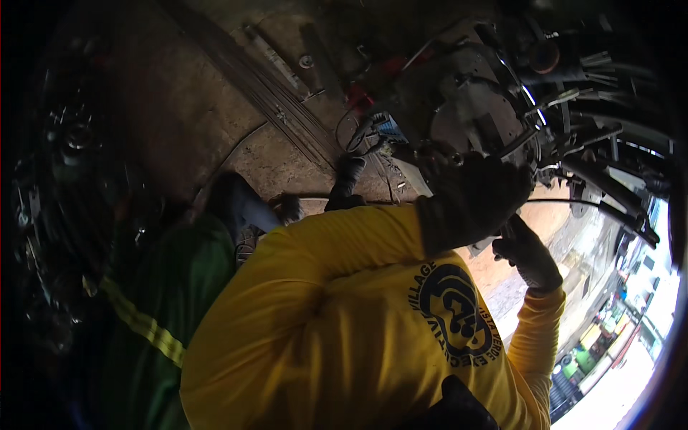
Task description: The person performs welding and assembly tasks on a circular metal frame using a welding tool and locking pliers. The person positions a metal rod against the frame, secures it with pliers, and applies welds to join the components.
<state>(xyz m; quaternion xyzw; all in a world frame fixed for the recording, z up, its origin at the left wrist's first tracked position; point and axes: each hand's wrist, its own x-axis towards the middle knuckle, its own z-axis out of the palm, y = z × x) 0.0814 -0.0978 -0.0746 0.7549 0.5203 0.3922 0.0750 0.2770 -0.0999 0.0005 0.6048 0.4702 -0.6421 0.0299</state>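
My left hand [487, 197], in a dark glove, reaches across my yellow-sleeved front to the edge of a dark metal assembly [476, 118]. Its fingers look closed, but shadow hides what they hold. Just below it is my right hand [532, 256], also gloved, with fingers curled around a dark piece that I cannot make out. The two hands are close together. A thin dark bar or cable [562, 201] runs right from beside them.
Long thin metal rods [269, 97] lie on the brown floor. A blue item [389, 127] and a red one [358, 97] sit beyond my hands. Metal bars [595, 179] jut out at the right. A person in green [165, 287] is close on my left.
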